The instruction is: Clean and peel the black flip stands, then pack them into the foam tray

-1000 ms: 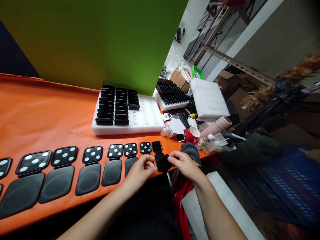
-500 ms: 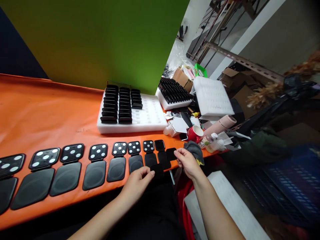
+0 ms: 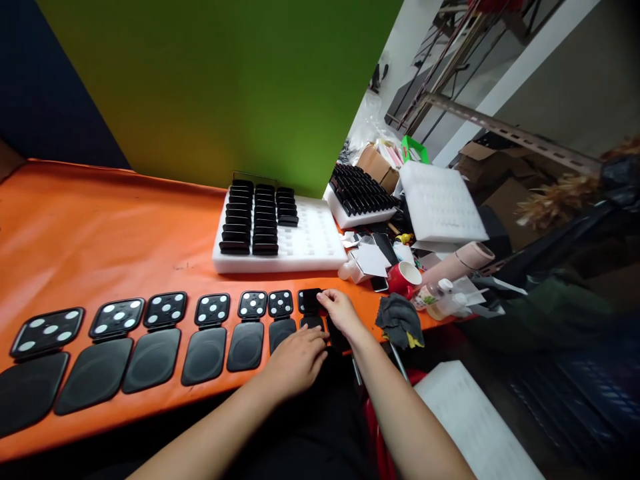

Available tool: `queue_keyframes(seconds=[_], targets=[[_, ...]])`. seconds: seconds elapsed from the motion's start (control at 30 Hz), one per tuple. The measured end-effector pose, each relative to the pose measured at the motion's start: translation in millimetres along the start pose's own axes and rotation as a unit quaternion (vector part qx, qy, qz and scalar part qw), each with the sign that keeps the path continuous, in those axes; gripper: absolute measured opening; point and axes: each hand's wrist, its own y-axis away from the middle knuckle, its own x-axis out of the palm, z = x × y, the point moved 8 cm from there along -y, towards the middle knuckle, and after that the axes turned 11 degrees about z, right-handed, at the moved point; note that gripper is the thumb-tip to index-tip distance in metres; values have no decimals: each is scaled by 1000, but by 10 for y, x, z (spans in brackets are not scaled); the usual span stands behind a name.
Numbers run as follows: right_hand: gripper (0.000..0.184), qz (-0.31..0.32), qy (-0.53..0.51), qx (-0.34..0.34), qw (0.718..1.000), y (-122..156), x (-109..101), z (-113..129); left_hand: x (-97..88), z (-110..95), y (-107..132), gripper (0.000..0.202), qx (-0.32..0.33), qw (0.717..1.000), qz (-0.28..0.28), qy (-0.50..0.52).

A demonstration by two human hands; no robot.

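Observation:
Hinged black square cases lie opened along the table edge. Their upper halves, such as the dotted panel [image 3: 213, 309], carry white dots; the lower halves, such as the plain panel [image 3: 203, 355], are smooth black. My right hand [image 3: 340, 312] pinches a thin black square piece [image 3: 311, 300] at its right edge, over the dotted half at the row's right end and partly covering it. Lower and to the left, my left hand [image 3: 297, 360] lies with fingers stretched out across the lower panels. What lies beneath its palm is hidden.
A white foam tray [image 3: 320, 230] holding upright black cases stands behind the row, with another full foam tray [image 3: 345, 217] beyond it. To the right are a grey cloth [image 3: 400, 320], a red mug [image 3: 403, 277], bottles and a pink roll [image 3: 460, 262].
My right hand has moved left with a black square piece, onto the end dotted half. My left hand no longer shows the dark square it pinched; its fingers have straightened. The view shifted slightly.

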Motion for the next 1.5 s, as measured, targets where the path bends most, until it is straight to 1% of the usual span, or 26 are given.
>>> queue_keyframes(seconds=[0.2, 0.53, 0.73, 0.97, 1.23, 1.5], targets=[[27, 1, 75, 7, 997, -31, 36, -38, 16, 18, 0, 26, -4, 1000, -5, -14], [27, -37, 163, 20, 986, 1, 39, 44, 20, 25, 4, 26, -4, 1000, -10, -17], [28, -30, 179, 22, 983, 0, 42, 62, 0, 13, 3, 26, -2, 1000, -14, -17], [24, -38, 183, -1, 982, 54, 51, 98, -2, 4, 1, 26, -2, 1000, -13, -16], [24, -13, 207, 20, 978, -39, 32, 88, -11, 10, 7, 27, -5, 1000, -12, -14], [23, -12, 257, 22, 966, -72, 51, 119, -38, -11, 11, 27, -2, 1000, -12, -6]])
